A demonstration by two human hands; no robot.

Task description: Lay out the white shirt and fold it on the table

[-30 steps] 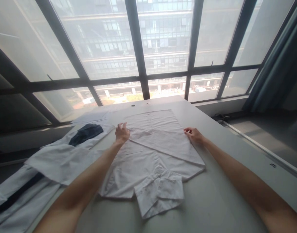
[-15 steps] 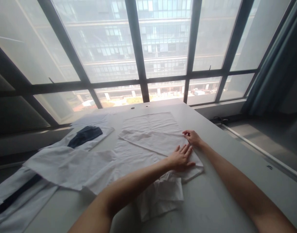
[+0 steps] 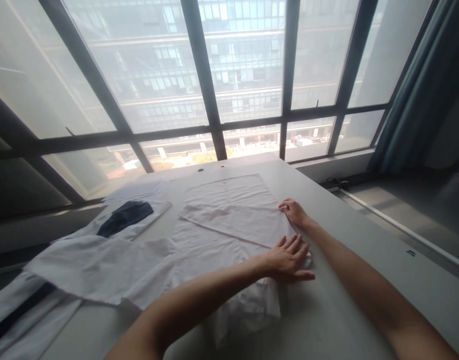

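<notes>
One white shirt [image 3: 229, 220] on table [image 3: 319, 315] | left grip [image 3: 287, 261] spread flat | right grip [image 3: 295, 212] pinching shirt edge

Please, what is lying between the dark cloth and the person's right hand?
In the head view, from dark cloth to right hand: some white cloth, a strip of table, then the shirt, with the right hand at its edge.
</notes>
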